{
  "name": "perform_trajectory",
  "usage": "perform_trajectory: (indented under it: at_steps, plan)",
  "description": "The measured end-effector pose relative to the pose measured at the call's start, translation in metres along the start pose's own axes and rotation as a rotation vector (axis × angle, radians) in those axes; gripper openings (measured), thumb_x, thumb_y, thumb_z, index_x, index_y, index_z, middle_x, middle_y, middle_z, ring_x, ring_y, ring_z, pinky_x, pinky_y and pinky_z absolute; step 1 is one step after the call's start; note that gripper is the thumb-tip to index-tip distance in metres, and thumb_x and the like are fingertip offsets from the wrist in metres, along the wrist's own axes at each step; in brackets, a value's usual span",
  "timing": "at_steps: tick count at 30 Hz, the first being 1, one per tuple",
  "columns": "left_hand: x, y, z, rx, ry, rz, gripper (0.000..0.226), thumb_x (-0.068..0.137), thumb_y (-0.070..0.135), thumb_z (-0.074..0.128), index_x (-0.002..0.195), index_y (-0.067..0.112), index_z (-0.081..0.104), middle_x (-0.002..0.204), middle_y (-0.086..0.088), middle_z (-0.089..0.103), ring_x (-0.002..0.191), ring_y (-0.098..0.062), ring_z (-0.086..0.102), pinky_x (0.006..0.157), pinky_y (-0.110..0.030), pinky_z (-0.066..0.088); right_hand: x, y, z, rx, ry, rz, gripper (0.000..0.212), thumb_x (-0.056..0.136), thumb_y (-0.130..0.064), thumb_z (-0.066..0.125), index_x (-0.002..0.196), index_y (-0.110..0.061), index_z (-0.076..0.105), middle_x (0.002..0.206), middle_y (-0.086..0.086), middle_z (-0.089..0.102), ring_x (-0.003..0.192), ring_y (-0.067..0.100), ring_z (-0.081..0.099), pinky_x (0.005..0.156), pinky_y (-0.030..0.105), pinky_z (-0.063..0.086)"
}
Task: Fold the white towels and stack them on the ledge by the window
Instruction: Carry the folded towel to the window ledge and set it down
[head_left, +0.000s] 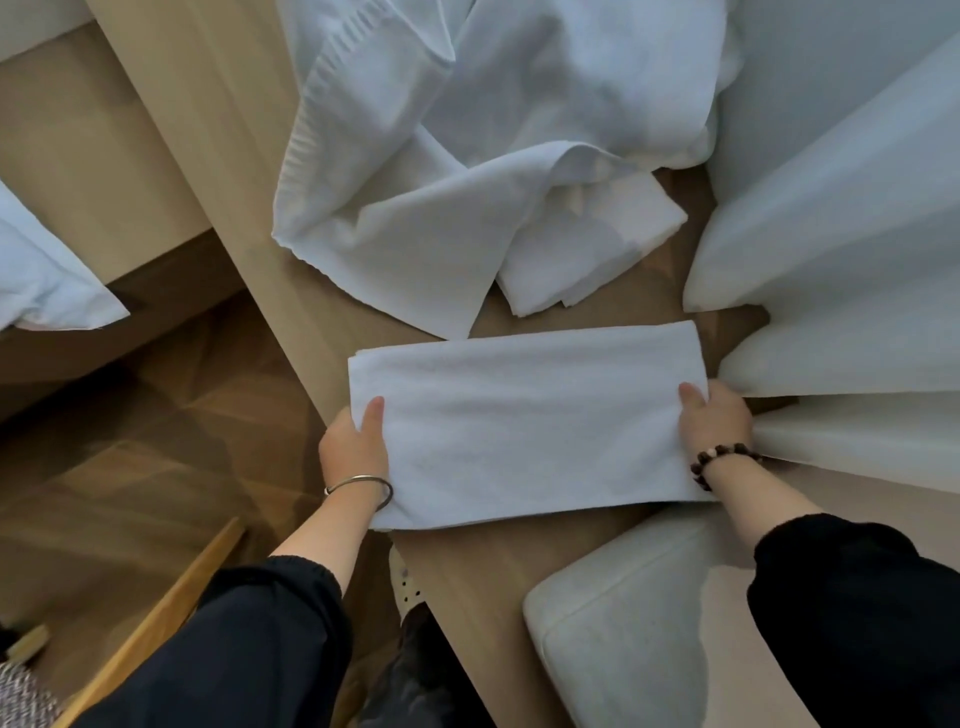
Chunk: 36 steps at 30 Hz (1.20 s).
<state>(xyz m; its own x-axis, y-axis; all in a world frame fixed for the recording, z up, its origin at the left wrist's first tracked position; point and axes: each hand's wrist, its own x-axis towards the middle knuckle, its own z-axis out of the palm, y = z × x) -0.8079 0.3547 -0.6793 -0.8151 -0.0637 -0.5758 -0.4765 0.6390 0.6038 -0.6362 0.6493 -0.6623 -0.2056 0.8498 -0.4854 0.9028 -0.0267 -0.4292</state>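
Note:
A folded white towel (524, 421) lies flat as a long rectangle on the light wooden ledge (244, 171). My left hand (356, 441) grips its left end, thumb on top and fingers underneath. At the towel's right end my right hand (717, 415) holds it the same way. Beyond it a pile of unfolded white towels (467, 130) is heaped on the ledge, with a smaller folded white cloth (582, 249) at the pile's near edge.
White curtains (841, 234) hang in folds along the right, touching the ledge. A pale cushion (639, 623) lies near my right forearm. The dark parquet floor (130, 441) is on the left, with a bed corner (47, 280) and a wooden slat (156, 623).

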Motion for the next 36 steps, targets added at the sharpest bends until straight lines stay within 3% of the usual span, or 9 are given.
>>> perform_trajectory:
  at_steps: [6,16,20,25,28,30,32,34,36]
  plan:
    - [-0.001,0.006,0.002,-0.023,0.0,0.065,0.03,0.096,0.04,0.046,0.073,0.022,0.053,0.072,0.005,0.055,0.067,-0.008,0.051,0.056,-0.021,0.033,0.0,0.008,0.005,-0.079,0.137,-0.04,0.028,0.101,-0.029,0.038,0.092,-0.006,0.051,0.098,0.02,0.059,0.085,0.029,0.05,0.073,0.034,0.036]
    - [0.005,0.002,0.003,0.093,-0.117,0.175,0.033,0.096,0.037,0.045,0.117,0.013,0.052,0.106,-0.002,0.059,0.082,-0.006,0.051,0.067,-0.017,0.037,0.007,0.011,0.012,-0.178,0.164,-0.017,0.027,0.102,-0.029,0.033,0.089,-0.009,0.046,0.093,0.016,0.056,0.096,0.036,0.055,0.073,0.036,0.036]
    - [0.008,-0.002,0.003,0.197,-0.144,0.254,0.051,0.095,0.038,0.045,0.14,0.014,0.037,0.122,-0.007,0.058,0.101,-0.024,0.057,0.082,-0.028,0.04,0.009,0.01,0.015,-0.195,0.21,-0.001,0.031,0.102,-0.027,0.033,0.097,-0.003,0.052,0.102,0.021,0.06,0.1,0.038,0.056,0.075,0.037,0.037]
    - [0.007,0.001,0.007,0.336,-0.092,0.241,0.07,0.094,0.044,0.045,0.151,0.027,0.008,0.104,-0.009,0.061,0.066,-0.006,0.047,0.07,-0.029,0.041,0.012,0.009,0.014,-0.207,0.2,0.043,0.024,0.102,-0.026,0.035,0.088,-0.009,0.045,0.101,0.022,0.06,0.096,0.037,0.057,0.072,0.035,0.035]
    - [-0.003,0.006,0.005,0.479,0.091,0.304,0.079,0.091,0.042,0.055,0.151,0.028,0.005,0.123,-0.013,0.054,0.096,-0.026,0.057,0.079,-0.037,0.045,0.009,0.003,0.014,-0.215,0.195,0.039,0.015,0.099,-0.023,0.042,0.096,-0.009,0.048,0.109,0.019,0.058,0.102,0.036,0.055,0.077,0.039,0.042]
    - [-0.011,0.011,0.006,0.562,0.245,0.476,0.084,0.086,0.025,0.065,0.15,0.022,0.012,0.139,-0.016,0.04,0.125,-0.035,0.041,0.1,-0.049,0.036,0.004,0.0,0.014,-0.351,0.276,-0.121,0.027,0.091,-0.012,0.05,0.117,-0.007,0.048,0.127,0.018,0.05,0.119,0.036,0.046,0.095,0.049,0.04]
    - [-0.023,0.02,0.019,0.662,0.258,0.755,0.083,0.081,0.014,0.066,0.147,0.019,0.017,0.147,-0.018,0.033,0.136,-0.036,0.029,0.108,-0.054,0.024,-0.011,-0.009,0.023,-0.419,0.31,-0.386,0.05,0.084,-0.005,0.053,0.133,-0.007,0.04,0.142,0.019,0.037,0.132,0.037,0.032,0.109,0.052,0.023]
    - [-0.033,0.03,0.042,0.762,0.101,0.953,0.077,0.084,0.016,0.063,0.148,0.02,0.021,0.152,-0.016,0.028,0.141,-0.035,0.022,0.109,-0.057,0.018,-0.031,-0.025,0.044,-0.451,0.172,-0.643,0.059,0.086,-0.008,0.052,0.142,-0.008,0.035,0.151,0.018,0.027,0.14,0.035,0.022,0.112,0.049,0.009]
    - [-0.032,0.034,0.062,0.892,-0.103,0.938,0.07,0.094,0.029,0.048,0.151,0.025,0.008,0.158,-0.009,0.009,0.146,-0.03,0.005,0.112,-0.057,0.008,-0.044,-0.035,0.071,-0.585,-0.039,-0.839,0.061,0.092,-0.022,0.044,0.149,-0.013,0.024,0.158,0.01,0.009,0.145,0.026,0.005,0.112,0.046,-0.004]
